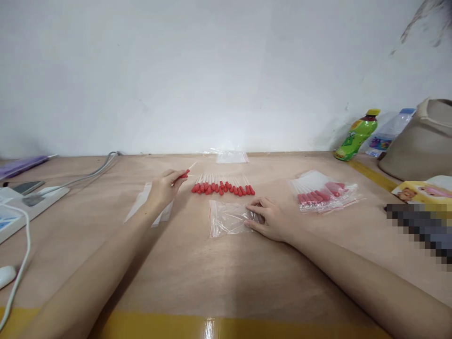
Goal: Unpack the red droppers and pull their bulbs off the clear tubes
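Working at the bench (197, 278); resting the right hand (270, 220), with fingers loosely parted, on a clear bag (226, 220), probably to steady it; having red-ended sticks (221, 185) lined up beyond, seemingly for easy reach; pinching a single stick (187, 173) in the left hand (164, 187), with fingers closed around its red end.

brown table (197, 278): red-ended sticks (221, 191) in row, clear bag (226, 221) nearer, filled bags (313, 196) right, power strip (52, 197) left.
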`<state>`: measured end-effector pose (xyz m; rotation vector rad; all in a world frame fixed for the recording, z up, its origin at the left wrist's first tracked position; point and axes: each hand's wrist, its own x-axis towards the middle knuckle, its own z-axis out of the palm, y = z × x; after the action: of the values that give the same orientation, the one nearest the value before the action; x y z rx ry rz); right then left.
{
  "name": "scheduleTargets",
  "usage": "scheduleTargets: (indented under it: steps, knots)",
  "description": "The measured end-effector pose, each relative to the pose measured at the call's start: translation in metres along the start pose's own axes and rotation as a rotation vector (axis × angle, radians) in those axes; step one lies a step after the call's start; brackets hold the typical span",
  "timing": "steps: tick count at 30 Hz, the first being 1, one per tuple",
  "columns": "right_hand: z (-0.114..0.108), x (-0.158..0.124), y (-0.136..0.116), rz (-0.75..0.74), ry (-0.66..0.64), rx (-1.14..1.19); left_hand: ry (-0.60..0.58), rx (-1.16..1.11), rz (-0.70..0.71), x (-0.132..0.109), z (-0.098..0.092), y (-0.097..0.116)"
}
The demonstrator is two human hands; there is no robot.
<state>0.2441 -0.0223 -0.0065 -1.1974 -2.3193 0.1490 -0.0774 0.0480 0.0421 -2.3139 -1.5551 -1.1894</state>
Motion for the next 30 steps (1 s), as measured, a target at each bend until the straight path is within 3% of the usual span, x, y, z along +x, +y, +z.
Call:
scheduleTargets:
  steps: [4, 9, 17, 24, 30]
  knots:
    - [0.000, 0.000, -0.001, 0.002, 0.000, -0.008, -0.057, 0.102, 0.037, -0.009, 0.020, -0.010]
    - [0.002, 0.000, 0.001, -0.009, 0.016, 0.001, -0.122, 0.082, 0.026, -0.025, 0.031, -0.012]
    - [-0.001, 0.000, -0.002, 0.003, 0.013, -0.020, -0.092, -0.069, -0.161, -0.032, 0.037, -0.011]
    - [0.002, 0.000, 0.001, 0.008, 0.004, -0.006, -0.234, -0.167, -0.286, -0.030, 0.036, -0.018]
    - [0.000, -0.001, -0.001, 0.010, 0.017, -0.044, -0.298, -0.169, -0.299, -0.030, 0.032, -0.022]
